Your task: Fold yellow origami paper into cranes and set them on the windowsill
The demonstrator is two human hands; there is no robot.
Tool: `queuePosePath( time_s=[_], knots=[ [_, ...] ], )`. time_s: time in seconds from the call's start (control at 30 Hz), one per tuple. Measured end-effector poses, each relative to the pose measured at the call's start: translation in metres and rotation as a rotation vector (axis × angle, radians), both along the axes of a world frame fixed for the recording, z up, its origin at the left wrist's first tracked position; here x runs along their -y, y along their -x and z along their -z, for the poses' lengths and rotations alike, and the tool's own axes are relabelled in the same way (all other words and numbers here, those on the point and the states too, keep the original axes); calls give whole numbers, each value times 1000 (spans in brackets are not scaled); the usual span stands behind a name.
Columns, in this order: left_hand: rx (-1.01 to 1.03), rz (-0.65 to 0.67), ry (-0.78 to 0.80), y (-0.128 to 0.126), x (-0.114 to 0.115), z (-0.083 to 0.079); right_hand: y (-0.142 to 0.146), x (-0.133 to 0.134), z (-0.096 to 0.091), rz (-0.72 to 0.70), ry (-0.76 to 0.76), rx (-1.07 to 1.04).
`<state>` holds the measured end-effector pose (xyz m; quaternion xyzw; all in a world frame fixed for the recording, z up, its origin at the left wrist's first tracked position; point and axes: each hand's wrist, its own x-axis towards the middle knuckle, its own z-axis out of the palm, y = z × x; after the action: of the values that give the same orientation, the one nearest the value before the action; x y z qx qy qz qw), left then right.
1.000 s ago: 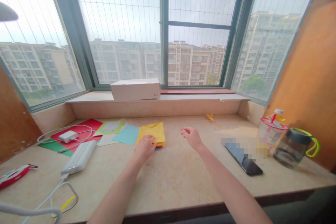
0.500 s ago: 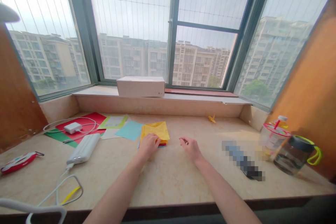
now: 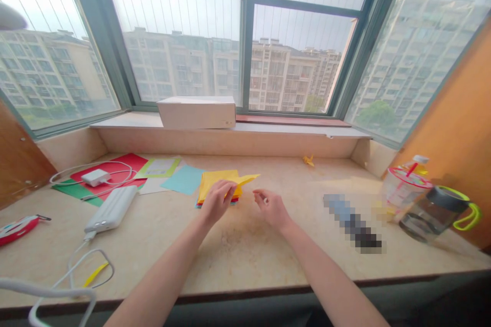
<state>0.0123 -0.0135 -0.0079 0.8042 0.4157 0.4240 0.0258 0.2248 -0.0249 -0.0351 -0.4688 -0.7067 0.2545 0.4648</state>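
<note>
A stack of square coloured paper (image 3: pixel 215 180) lies on the sill counter, yellow on top with red and blue edges showing below. My left hand (image 3: pixel 219 200) is over its right front part, fingers closed on a yellow sheet (image 3: pixel 247 180) that lifts and points to the right. The grip itself is partly hidden behind the fingers. Just right of the stack, my right hand (image 3: pixel 271 208) hovers apart from the paper, its fingers curled in with nothing visible between them.
A light blue sheet (image 3: pixel 184 180) and a red sheet (image 3: pixel 132 163) lie to the left, near a white power bank (image 3: pixel 111 209). A folded yellow paper crane (image 3: pixel 308 161) sits at the back. A cup (image 3: pixel 402 189) and a dark-lidded bottle (image 3: pixel 429 214) stand at right.
A yellow sheet has come up from the stack in my left hand, its corner now pointing right. My right hand stays curled beside the stack. The view has shifted slightly.
</note>
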Motion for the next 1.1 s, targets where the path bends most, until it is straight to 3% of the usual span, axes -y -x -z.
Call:
queuePosePath(
  time_s=[0.1,0.17,0.3,0.4,0.47,0.63,0.7,0.87,1.1],
  knots=[
    [-19,100,-30,-8,7,0,2,5,-9,-72,51,-115],
    [-40,156,-45,-15,13,-1,4,10,-15,-194,77,-213],
    [-101,254,-26,-29,24,-3,11,18,-22,-337,56,-328],
    [-143,332,22,-33,27,-2,15,18,-18,-271,85,-362],
    [-131,303,27,-34,26,0,15,14,-13,-170,108,-420],
    [184,-60,32,-32,17,3,1,4,-8,3,127,-504],
    [356,-102,152,-31,12,3,-5,3,-9,14,134,-509],
    [719,148,665,-31,8,3,-9,4,-12,-71,167,-511],
    [878,188,714,-33,9,2,-18,-1,-17,-56,175,-476]
  ],
)
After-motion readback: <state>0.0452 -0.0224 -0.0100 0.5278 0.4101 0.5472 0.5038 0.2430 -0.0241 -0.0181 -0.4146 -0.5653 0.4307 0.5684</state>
